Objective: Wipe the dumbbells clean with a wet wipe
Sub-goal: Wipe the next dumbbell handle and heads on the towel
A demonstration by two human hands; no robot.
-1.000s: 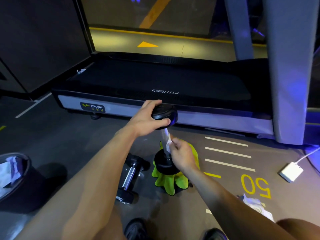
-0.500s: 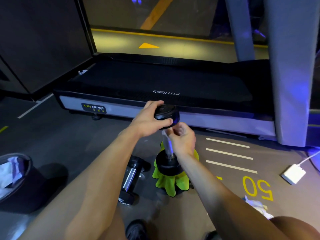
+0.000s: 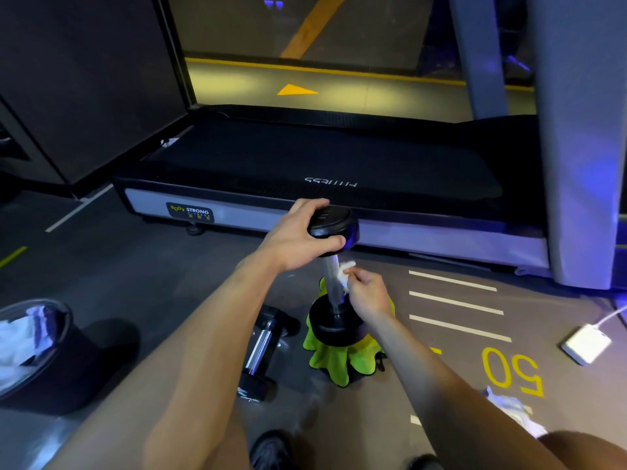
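left hand (image 3: 296, 239) gripping upright dumbbell (image 3: 334, 273); right hand (image 3: 368, 293) pinching wet wipe (image 3: 345, 270)

A dark label (image 3: 190, 212) on the grey side rail of the treadmill (image 3: 339, 164) reads "BODY STRONG", with "BODY" in yellow-green and "STRONG" in white; a smaller line beneath it is too small to read. On the black running belt (image 3: 237, 157), white lettering (image 3: 330, 181) stands upside down from this view and appears to read "FITNESS". On the floor (image 3: 135, 276) at the right, the number "50" (image 3: 512, 371) is painted in yellow, also upside down from this view, next to three white stripes. Further back, a yellow arrow (image 3: 297, 90) is painted on the floor, pointing right. Faint marks on the top of the upright dumbbell (image 3: 334, 225) cannot be read.
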